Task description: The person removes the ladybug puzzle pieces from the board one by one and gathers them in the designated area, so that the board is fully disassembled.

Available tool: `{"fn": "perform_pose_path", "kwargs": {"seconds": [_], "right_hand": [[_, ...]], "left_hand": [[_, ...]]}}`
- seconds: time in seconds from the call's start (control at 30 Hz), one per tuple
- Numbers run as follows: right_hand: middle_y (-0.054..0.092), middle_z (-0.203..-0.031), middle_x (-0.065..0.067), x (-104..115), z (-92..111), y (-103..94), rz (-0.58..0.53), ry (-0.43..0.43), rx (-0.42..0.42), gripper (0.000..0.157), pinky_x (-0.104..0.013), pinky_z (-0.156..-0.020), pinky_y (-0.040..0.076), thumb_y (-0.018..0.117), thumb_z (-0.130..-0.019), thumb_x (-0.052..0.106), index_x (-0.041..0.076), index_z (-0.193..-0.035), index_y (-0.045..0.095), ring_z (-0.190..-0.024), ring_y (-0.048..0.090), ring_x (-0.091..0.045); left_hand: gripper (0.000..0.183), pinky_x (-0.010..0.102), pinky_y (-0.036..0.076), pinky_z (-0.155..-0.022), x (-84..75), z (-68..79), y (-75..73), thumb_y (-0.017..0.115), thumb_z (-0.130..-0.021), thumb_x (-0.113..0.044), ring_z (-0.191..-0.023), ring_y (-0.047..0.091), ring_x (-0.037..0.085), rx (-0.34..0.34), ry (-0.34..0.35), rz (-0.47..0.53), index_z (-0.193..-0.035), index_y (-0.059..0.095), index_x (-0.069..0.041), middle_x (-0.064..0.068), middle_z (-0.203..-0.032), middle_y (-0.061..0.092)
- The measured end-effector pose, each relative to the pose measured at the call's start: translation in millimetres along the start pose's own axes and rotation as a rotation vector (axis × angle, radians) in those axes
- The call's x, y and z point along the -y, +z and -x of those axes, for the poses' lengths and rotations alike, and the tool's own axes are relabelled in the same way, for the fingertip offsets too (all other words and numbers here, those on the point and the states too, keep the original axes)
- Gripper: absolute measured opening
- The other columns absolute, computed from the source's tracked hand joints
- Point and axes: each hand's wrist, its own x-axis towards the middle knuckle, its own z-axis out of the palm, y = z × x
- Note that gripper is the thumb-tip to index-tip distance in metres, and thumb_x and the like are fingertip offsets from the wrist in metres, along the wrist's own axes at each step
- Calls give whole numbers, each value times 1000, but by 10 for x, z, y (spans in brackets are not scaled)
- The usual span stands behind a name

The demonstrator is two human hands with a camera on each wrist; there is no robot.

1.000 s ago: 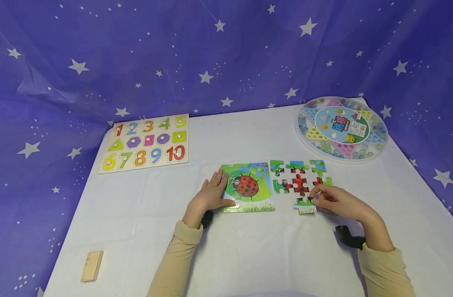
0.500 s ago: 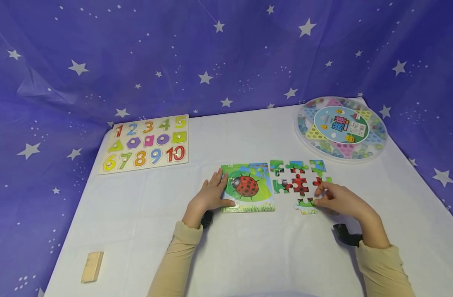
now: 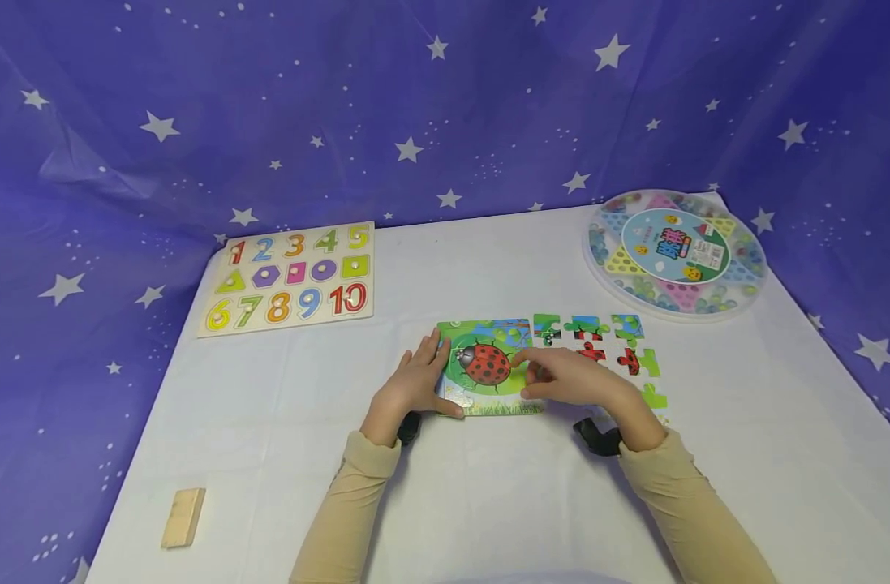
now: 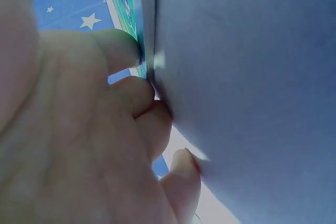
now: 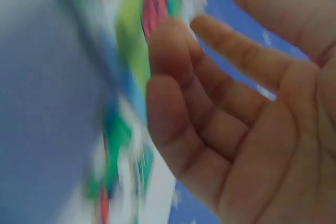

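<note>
A square ladybug puzzle board (image 3: 481, 397) lies flat on the white table. My left hand (image 3: 411, 389) rests along its left edge, fingers spread, thumb at the lower corner; the left wrist view shows the fingertips right at the edge. Above the board's right side is my right hand (image 3: 576, 379), its index finger pointing toward the ladybug picture. In the right wrist view that hand's fingers (image 5: 168, 108) bend loosely, with nothing held. To the right lie loose jigsaw pieces, including a top corner piece (image 3: 627, 326) and a red-and-green piece (image 3: 640, 362). My right hand and wrist hide several others.
At the back left lies a number-and-shape peg board (image 3: 287, 280). A round clear Chinese checkers case (image 3: 674, 255) with marbles sits at the back right. A wooden block (image 3: 183, 517) lies at the front left. A purple starry cloth (image 3: 357, 105) hangs behind the table.
My right hand has left the bottom jigsaw piece, after shifting it slightly right, and moved left over the ladybug board. The left hand stays at the board's left edge.
</note>
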Motion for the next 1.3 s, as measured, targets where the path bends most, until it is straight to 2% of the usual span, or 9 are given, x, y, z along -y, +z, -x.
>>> {"fn": "perform_pose_path", "kwargs": {"seconds": [0.17, 0.27, 0.37, 0.47, 0.57, 0.67, 0.97, 1.17, 1.3], "right_hand": [[53, -117, -12, 233, -345, 251, 155, -17, 58, 53, -38, -80, 45, 66, -84, 25, 4, -129, 48, -98, 55, -22], [45, -126, -16, 327, -482, 340, 232, 15, 96, 60, -40, -86, 43, 66, -84, 30, 7, -135, 43, -107, 52, -25], [44, -124, -16, 388, -559, 391, 261, 24, 115, 63, -39, -86, 43, 67, -83, 31, 7, -136, 42, -103, 53, -25], [45, -117, -14, 422, -597, 429, 266, 19, 105, 62, -37, -80, 45, 69, -81, 29, 6, -133, 44, -93, 54, -22], [46, -112, -14, 435, -613, 463, 243, 18, 70, 59, -36, -73, 45, 70, -80, 25, 6, -130, 46, -84, 53, -20], [47, -110, -12, 422, -622, 498, 211, 14, 23, 53, -35, -71, 45, 70, -80, 22, 5, -125, 48, -83, 52, -19], [53, -71, 4, 382, -598, 473, 13, -75, -104, 17, -24, -51, 40, 58, -88, 7, 5, -103, 50, -55, 48, -8], [56, -72, 3, 294, -516, 400, -75, -79, -139, 16, -23, -50, 40, 55, -89, 7, 6, -105, 51, -54, 48, -7], [59, -69, 0, 185, -393, 273, -166, -66, -153, 18, -25, -46, 38, 54, -90, 8, 4, -108, 50, -48, 43, -8]], "left_hand": [[116, 46, 7, -107, -35, 12, -22, 78, -63, -48, -136, -1, 28, 6, -10, -18, -145, 10, -3, 15, -149, -4], [116, 46, 7, -107, -44, 14, -30, 77, -63, -49, -136, 0, 27, 11, -23, -37, -145, 10, -3, 15, -149, -4], [115, 46, 7, -107, -44, 15, -30, 77, -62, -50, -136, 0, 26, 10, -32, -43, -145, 11, -3, 14, -149, -3], [115, 45, 6, -107, -47, 17, -35, 77, -63, -49, -136, 0, 25, 13, -38, -44, -145, 11, -4, 13, -149, -4], [115, 45, 6, -107, -53, 20, -42, 77, -63, -49, -136, -1, 25, 16, -44, -45, -145, 11, -4, 13, -150, -4], [115, 45, 6, -107, -58, 21, -45, 77, -63, -50, -136, 0, 26, 16, -46, -48, -145, 11, -4, 13, -150, -4], [118, 44, 7, -107, -61, 18, -26, 78, -61, -52, -136, 0, 25, 16, -52, -60, -145, 10, -5, 12, -150, -4], [118, 44, 7, -107, -66, 18, -32, 77, -61, -51, -136, 0, 26, 19, -49, -57, -145, 10, -5, 13, -150, -4], [118, 45, 8, -107, -55, 18, -29, 77, -61, -51, -136, 0, 26, 17, -35, -58, -145, 9, -5, 13, -150, -4]]}}
